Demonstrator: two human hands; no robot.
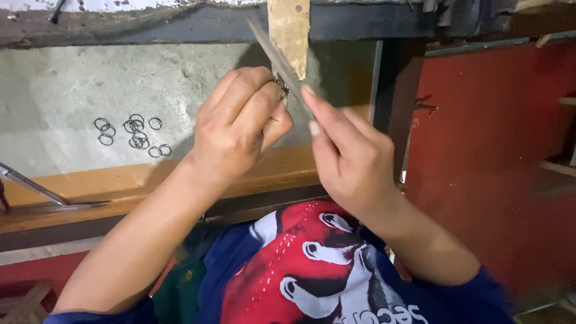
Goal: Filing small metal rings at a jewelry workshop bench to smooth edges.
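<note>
My left hand (240,129) is raised in front of me, its fingers curled and pinching a small metal ring (281,87) at the fingertips. My right hand (348,153) holds a thin flat metal file (271,51), which slants up to the left and touches the ring. Both hands meet just below a worn wooden peg (290,33) that hangs from the dark top edge. Several loose metal rings (133,133) lie on the pale grey work surface (54,102) to the left of my left hand.
An orange wooden ledge (126,183) runs across below the grey surface. A slim metal tool (30,186) rests at the ledge's left end. A red wall panel (498,156) stands at the right, beyond a dark post (393,108). My lap shows a red and blue printed cloth (312,270).
</note>
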